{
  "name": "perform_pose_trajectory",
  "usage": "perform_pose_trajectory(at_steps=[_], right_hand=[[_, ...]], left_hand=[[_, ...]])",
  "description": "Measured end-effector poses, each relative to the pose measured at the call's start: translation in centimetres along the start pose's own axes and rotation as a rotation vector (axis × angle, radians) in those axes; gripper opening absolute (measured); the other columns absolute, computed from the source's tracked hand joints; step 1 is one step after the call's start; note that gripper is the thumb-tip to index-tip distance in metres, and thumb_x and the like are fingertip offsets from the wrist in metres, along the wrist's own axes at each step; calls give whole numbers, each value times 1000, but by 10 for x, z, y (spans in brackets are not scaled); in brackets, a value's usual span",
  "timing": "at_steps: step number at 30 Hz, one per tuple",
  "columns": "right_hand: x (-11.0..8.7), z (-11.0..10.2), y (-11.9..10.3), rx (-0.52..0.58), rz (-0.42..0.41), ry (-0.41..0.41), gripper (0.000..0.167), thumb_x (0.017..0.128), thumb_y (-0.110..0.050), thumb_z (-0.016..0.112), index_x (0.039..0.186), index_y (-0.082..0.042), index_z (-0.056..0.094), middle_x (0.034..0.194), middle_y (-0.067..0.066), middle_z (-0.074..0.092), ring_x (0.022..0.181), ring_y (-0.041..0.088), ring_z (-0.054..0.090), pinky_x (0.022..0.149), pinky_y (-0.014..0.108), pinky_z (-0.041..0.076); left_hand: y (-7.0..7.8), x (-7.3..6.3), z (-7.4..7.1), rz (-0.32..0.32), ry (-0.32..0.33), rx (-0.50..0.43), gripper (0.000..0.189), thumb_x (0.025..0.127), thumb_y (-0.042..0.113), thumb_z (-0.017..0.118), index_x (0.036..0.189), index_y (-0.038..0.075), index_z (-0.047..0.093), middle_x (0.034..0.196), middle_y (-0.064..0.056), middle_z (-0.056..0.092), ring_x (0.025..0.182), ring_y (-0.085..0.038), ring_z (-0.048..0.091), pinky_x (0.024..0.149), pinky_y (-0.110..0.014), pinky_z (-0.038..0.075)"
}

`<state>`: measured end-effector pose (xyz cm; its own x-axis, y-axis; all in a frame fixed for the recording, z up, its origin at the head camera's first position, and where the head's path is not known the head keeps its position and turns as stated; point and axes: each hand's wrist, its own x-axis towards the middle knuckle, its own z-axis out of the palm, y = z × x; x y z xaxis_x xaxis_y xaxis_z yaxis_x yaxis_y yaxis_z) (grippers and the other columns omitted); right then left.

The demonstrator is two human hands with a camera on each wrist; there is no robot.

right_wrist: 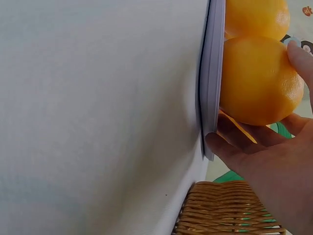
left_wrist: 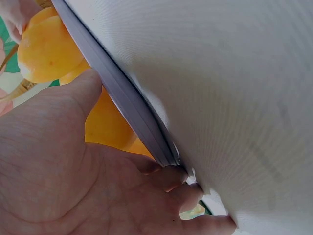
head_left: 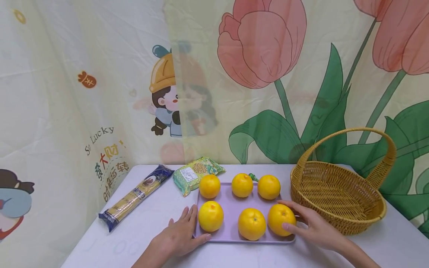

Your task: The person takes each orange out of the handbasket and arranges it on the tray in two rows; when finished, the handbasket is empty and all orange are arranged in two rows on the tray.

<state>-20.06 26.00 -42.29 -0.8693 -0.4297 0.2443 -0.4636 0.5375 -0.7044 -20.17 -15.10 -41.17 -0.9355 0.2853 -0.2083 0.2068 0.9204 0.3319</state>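
Observation:
Several oranges sit in two rows on a shallow lilac tray. My right hand grips the front-right orange, thumb on its near side and fingers around the far right. In the right wrist view, that orange is beside the tray's rim, with a fingertip at the rim. At the tray's front-left corner, my left hand rests with extended fingers along the side and the thumb at the front rim. The left wrist view has the thumb against the tray edge, fingertips reaching down to the tabletop.
A wicker basket with a tall handle stands right of the tray. Behind the tray lies a green printed packet; a long pasta packet lies at the left. Something small and green shows behind the back oranges. Printed curtains hang behind the table.

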Motion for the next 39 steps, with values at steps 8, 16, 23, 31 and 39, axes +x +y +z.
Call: perform_pose_trajectory(at_steps=[8, 16, 23, 31, 39], right_hand=[[-3, -1, 3, 1, -37, -18, 69, 100, -25, 80, 156, 1, 50, 154, 29, 56, 131, -6, 55, 100, 26, 59], [-2, -1, 1, 13, 11, -39, 80, 96, -29, 84, 160, 0, 45, 157, 31, 51, 130, -6, 54, 100, 24, 58], [-4, -2, 1, 6, 0, -20, 86, 91, -26, 89, 160, 1, 44, 157, 31, 51, 127, 18, 65, 97, 26, 60], [-8, -3, -2, -4, -21, 12, 85, 90, -23, 90, 158, 3, 45, 157, 32, 51, 127, 15, 65, 97, 26, 60], [-11, -3, -9, -14, -87, 92, 87, 89, -23, 91, 159, 0, 46, 151, 27, 58, 132, -7, 55, 101, 24, 58]], left_hand=[[0, 1, 0, -7, -4, 0, 104, 97, 63, 71, 166, -5, 33, 171, -25, 36, 160, -44, 30, 120, -78, 27], [0, 2, 0, -12, -12, 6, 104, 97, 64, 70, 166, -5, 33, 172, -24, 34, 161, -44, 29, 120, -78, 28], [0, 3, 0, -18, -17, 11, 105, 97, 65, 70, 166, -4, 33, 172, -24, 34, 161, -44, 30, 120, -78, 28], [0, 3, 0, -16, -18, 14, 104, 97, 64, 71, 166, -5, 33, 171, -25, 35, 160, -44, 30, 120, -78, 28], [0, 2, -1, -14, -22, 5, 104, 97, 64, 71, 166, -4, 32, 171, -25, 36, 160, -45, 31, 120, -77, 28]])
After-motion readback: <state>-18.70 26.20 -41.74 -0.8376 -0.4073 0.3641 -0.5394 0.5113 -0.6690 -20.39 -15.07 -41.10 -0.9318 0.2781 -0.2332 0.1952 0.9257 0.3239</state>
